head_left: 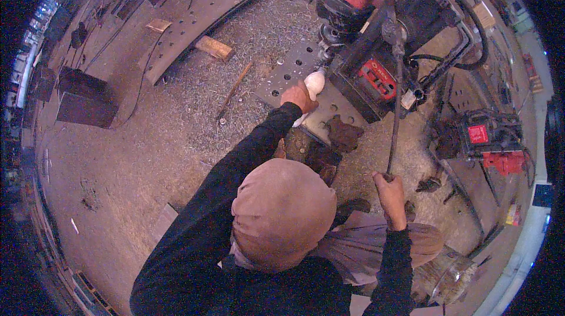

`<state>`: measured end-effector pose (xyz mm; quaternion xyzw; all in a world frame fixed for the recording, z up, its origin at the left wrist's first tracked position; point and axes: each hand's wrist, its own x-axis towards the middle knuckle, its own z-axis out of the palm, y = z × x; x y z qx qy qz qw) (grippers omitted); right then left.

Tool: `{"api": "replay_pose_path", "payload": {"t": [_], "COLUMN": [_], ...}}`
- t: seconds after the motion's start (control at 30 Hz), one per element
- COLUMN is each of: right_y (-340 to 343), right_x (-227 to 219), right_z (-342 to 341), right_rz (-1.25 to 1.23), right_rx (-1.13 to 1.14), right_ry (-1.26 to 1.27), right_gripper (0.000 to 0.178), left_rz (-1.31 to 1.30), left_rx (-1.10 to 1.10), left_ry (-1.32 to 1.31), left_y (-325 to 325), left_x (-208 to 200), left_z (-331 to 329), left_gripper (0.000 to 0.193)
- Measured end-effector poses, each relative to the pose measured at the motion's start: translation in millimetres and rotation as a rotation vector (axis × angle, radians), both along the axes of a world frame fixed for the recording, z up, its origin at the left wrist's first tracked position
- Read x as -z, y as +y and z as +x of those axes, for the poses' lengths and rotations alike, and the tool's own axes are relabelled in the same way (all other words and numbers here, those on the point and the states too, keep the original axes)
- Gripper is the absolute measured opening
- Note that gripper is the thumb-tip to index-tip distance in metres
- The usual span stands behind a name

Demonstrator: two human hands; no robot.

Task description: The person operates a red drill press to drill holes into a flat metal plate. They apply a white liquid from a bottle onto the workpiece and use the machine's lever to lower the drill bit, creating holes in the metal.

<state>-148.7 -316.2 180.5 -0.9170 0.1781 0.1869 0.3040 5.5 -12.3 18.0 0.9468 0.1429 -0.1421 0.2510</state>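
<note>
1. Far left, two dark metal boxes stand on the workshop floor, well apart from the work.
2. Above them a long curved steel plate, dotted with drilled holes, runs toward the top of the frame; a wooden block lies just beside its lower edge.
3. Metal shavings carpet the floor, and a thin rod rests among them.
4. At centre, the person's left hand is closed around a white squeeze bottle, its tip held close to the drill bit over a perforated steel plate.
5. The person, seen from above in a brown head covering and dark sleeves, crouches over the plate.
6. A red-and-black magnetic drill sits on the plate, its spindle just beside the bottle.
7. A long feed lever hangs down from the drill; the right hand is wrapped tightly around its lower end.
8. At right, a second, smaller red machine stands near the floor's edge, apart from both hands.
</note>
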Motion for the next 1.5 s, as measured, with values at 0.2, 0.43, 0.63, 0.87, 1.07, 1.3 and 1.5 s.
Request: {"api": "replay_pose_path", "payload": {"t": [0.2,0.43,0.63,0.87,1.07,1.3,1.5], "right_y": [-15.7,-9.3,-14.5,-16.3,-16.9,-5.3,-21.0], "right_x": [22.0,13.1,17.7,27.5,25.7,3.5,27.6], "right_z": [-0.2,-0.1,0.6,-4.7,-2.3,-0.3,-2.2], "right_rz": [-0.012,-0.019,0.024,-0.007,-0.018,0.038,0.030], "right_rx": [0.014,0.009,-0.016,0.042,0.037,0.014,0.017], "right_ry": [0.019,0.023,0.010,-0.056,-0.007,0.060,0.016], "right_gripper": [0.057,0.057,0.053,0.045,0.057,0.054,0.040], "left_rz": [-0.014,0.001,0.000,-0.010,-0.017,0.014,0.018], "left_rx": [0.007,0.012,0.016,0.001,0.009,-0.004,-0.005], "left_ry": [-0.005,-0.022,-0.011,0.007,-0.006,0.002,-0.004], "left_y": [-0.9,0.9,-0.4,-1.6,1.3,-2.1,-0.2], "left_x": [-2.7,1.8,-2.3,-9.0,-7.9,-13.3,-8.5], "left_z": [-1.8,-1.7,-2.7,-5.8,-6.4,-7.5,-6.2], "left_gripper": [0.081,0.079,0.078,0.075,0.075,0.073,0.074]}}
